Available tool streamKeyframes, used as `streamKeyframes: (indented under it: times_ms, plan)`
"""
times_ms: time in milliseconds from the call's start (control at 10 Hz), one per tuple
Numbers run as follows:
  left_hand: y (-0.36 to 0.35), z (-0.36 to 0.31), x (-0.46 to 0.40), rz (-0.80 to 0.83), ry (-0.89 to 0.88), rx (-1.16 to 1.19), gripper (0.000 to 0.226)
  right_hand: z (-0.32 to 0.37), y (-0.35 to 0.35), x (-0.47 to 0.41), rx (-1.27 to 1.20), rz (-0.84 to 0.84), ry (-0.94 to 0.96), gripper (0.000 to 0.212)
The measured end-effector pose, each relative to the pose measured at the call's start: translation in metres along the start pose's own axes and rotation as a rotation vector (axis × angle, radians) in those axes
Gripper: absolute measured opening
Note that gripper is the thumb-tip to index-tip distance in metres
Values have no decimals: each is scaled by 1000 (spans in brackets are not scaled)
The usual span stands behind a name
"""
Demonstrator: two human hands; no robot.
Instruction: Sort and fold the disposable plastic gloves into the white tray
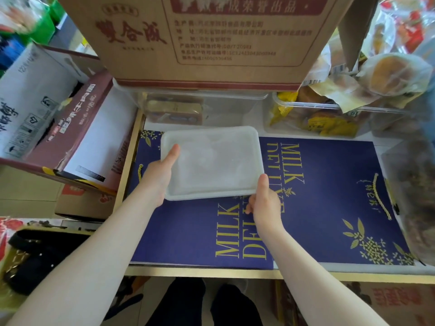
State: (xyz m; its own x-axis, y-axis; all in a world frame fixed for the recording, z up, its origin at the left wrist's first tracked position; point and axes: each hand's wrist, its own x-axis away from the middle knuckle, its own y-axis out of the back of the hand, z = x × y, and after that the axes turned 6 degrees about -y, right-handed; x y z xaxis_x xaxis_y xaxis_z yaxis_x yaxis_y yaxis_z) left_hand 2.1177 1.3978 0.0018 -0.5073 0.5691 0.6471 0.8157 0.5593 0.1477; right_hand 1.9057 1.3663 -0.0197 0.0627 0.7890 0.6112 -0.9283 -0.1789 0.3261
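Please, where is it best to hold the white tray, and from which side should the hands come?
Hold the white tray by its raised rim, at two opposite corners, coming from the near side. It is flat, shallow and wide, so one hand alone would probably tip it. Here the left hand grips the near left edge, thumb on top, and the right hand grips the near right corner.

White tray [211,161], translucent pale contents. Navy bags [329,196] with gold lettering and gold leaf-flower print, gold cord handles [381,198]. Brown carton [211,38], dark red print. Maroon-white box [77,128]. Gold-edged bench [200,271].
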Motion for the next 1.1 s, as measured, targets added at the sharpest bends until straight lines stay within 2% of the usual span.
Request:
streamKeyframes:
  times_ms: [100, 200, 300, 400, 500, 600, 700, 800, 900, 1000, 1100]
  plan:
    - [8, 2, -5, 55, -58, 49, 47, 6, -10, -13, -144, 50, -158, 64]
    - [14, 8, -3, 115, -347, -114, 34, 14, -25, -21, -118, 40, -196, 67]
    - [25, 15, 1, 36, -498, -263, 32, 17, -37, -25, -19, 58, -186, 71]
    - [41, 16, -6, 63, -476, -281, 46, 27, -38, -23, 242, 81, -87, 67]
    - [53, 10, -13, 84, -516, -307, 51, 38, -35, -25, 465, 7, 119, 46]
    - [62, 7, -16, 162, -585, -409, 51, 48, -39, -27, 424, 26, 168, 29]
    - [65, 9, -18, 162, -617, -504, 49, 49, -40, -26, 311, 71, 125, 30]
    - [65, 9, -20, 161, -631, -615, 49, 50, -36, -25, 533, 27, 204, 34]
    - [71, 2, -13, 142, -686, -754, 48, 60, -29, -16, 842, -37, 205, 41]
    - [80, -7, 8, 72, -768, -875, 46, 71, -12, 4, 967, -151, 265, 47]
    - [83, -14, 30, 22, -827, -974, 45, 74, 13, 25, 1066, -277, 487, 44]
